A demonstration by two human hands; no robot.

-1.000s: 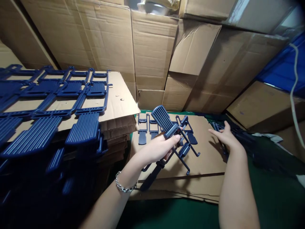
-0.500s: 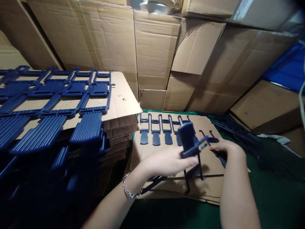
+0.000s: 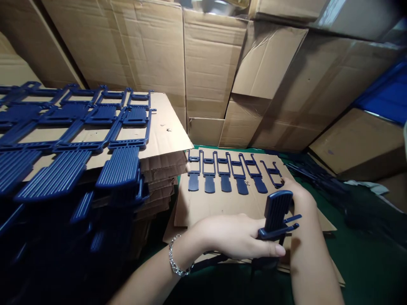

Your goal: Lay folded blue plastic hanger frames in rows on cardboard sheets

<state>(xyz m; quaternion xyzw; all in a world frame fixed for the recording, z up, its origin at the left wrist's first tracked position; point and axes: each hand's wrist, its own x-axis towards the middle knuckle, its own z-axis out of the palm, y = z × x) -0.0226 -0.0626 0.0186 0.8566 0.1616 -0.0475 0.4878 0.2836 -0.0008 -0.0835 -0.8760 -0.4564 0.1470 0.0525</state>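
Observation:
My left hand [image 3: 241,239], with a chain bracelet at the wrist, is closed around dark blue plastic frames with a ribbed paddle [image 3: 276,209] standing up above the thumb. How many pieces it grips is hidden. Farther back, my right hand [image 3: 294,190] has its fingers at the near end of another blue plastic frame [image 3: 272,173], which lies on the cardboard sheet [image 3: 210,207]. The held paddle and my own wrist hide part of those fingers. To the left of that frame, several matching frames with ribbed paddles [image 3: 225,183] lie side by side in a row.
At the left, a stack of cardboard sheets [image 3: 168,127] bears more blue frames [image 3: 117,165], their paddles overhanging the edge. Cardboard boxes [image 3: 213,63] form a wall behind. Dark parts [image 3: 318,178] lie on the green surface [image 3: 359,258] at the right, near a white cloth [image 3: 365,186].
My left hand has moved right and nearer, carrying its blue pieces. The frame at my right hand has shifted left towards the row and turned slightly.

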